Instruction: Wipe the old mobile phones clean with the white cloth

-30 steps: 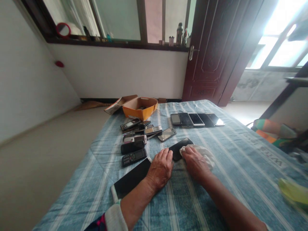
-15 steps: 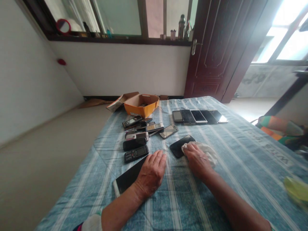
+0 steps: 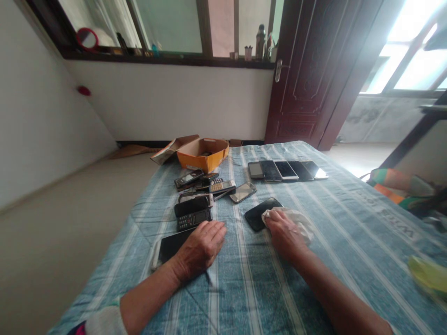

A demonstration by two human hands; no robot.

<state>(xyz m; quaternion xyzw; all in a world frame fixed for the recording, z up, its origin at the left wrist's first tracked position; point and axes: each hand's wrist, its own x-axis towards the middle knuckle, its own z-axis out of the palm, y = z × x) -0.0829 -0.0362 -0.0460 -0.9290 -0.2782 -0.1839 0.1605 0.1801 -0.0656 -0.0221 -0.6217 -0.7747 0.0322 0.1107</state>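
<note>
My left hand [image 3: 202, 244] is over the right end of a tablet [image 3: 171, 246] with a white frame and dark screen. Its fingers curl down around that end, and the thumb is hidden. The tablet lies close to a black keypad phone [image 3: 194, 220]. A crumpled white cloth [image 3: 302, 223] is bunched under my right hand [image 3: 282, 230], whose closed fingers press it onto the lower right edge of a black smartphone [image 3: 260, 213]. That smartphone lies tilted on the striped blue cover.
Several old phones lie piled at left, among them a silver keypad phone [image 3: 222, 186]; a grey touchscreen phone [image 3: 243, 192] lies beside them. Behind stands an open orange box [image 3: 202, 163]. A row of smartphones includes a white one [image 3: 286, 170]. Something yellow [image 3: 428, 274] lies at right.
My left hand has moved left with the tablet, bringing it closer to the keypad phone, which has shifted too. My right hand stays with the cloth on the black smartphone.
</note>
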